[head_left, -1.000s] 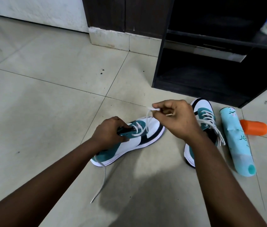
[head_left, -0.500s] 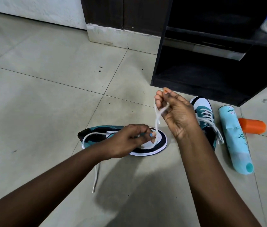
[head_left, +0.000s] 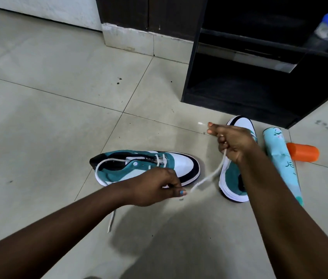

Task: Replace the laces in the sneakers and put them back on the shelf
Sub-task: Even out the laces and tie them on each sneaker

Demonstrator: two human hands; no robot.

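Your left sneaker (head_left: 147, 168), teal and white with a black toe band, lies on the floor tiles, toe toward the shelf side, only its front eyelets threaded. Its white lace (head_left: 207, 179) stretches taut across to the right, while the other end loops over the heel and trails onto the tile. Your second sneaker (head_left: 234, 178) sits upright just before the dark shelf (head_left: 229, 93), toe toward it.

Tiled floor (head_left: 48, 121) bears two sneakers (head_left: 145, 168), teal bottle (head_left: 281, 164), orange cylinder (head_left: 303, 152), dark shelf (head_left: 239, 101)
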